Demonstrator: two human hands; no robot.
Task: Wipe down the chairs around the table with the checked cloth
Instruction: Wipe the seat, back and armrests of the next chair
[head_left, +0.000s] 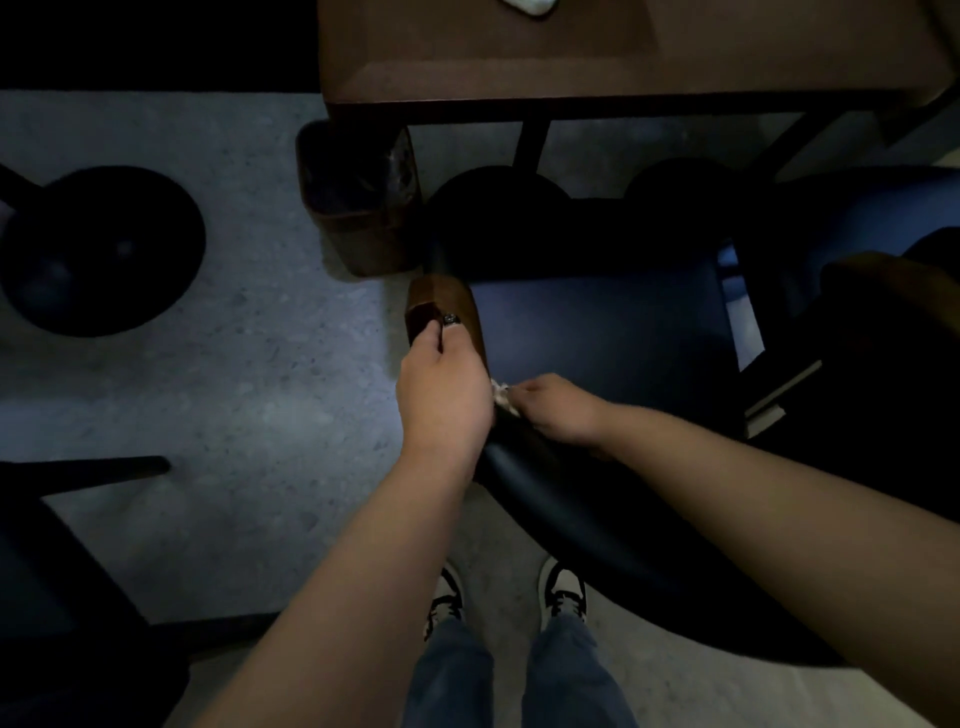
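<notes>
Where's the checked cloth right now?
In the head view the checked cloth sits mid-frame, pinched in the right hand just right of the left hand, at the inner edge of the chair's wooden armrest.

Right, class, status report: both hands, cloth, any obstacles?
Left hand grips brown wooden armrest. Right hand pinches pale cloth at dark padded chair. Nothing blocking.

Open floor (234, 415) left of the chair (597, 338) — bin (358, 208) and table (571, 52) block ahead.
</notes>
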